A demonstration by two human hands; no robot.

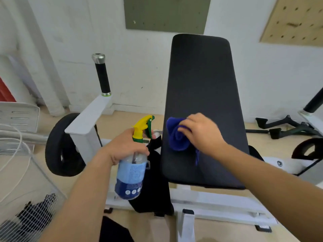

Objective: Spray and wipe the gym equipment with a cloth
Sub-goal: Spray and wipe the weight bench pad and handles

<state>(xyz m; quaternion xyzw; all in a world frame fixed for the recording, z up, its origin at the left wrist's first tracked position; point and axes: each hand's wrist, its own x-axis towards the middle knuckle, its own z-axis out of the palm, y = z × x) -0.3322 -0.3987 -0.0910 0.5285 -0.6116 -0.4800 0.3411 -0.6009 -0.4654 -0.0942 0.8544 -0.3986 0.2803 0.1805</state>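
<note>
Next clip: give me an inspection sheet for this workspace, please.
Surface: black bench pad, inclined, on a white frame.
Job's things: blue cloth bunched on the pad; spray bottle left of the pad, in hand.
Clutter: wire basket holding dark items, lower left.
Hands: left hand grips the bottle's neck; right hand holds the cloth against the pad.
Cables: white cords looped at left.
Surroundings: white wall, pegboards, black handle, bar attachments on the floor.

Two bare arms, left arm (78,198) and right arm (271,175), uncovered from wrist to the picture's edge. Bare left hand (125,147) and bare right hand (201,131), a bit blurry. Low down between the arms, a patch of black fabric (113,231), maybe trousers; hard to tell.
</note>
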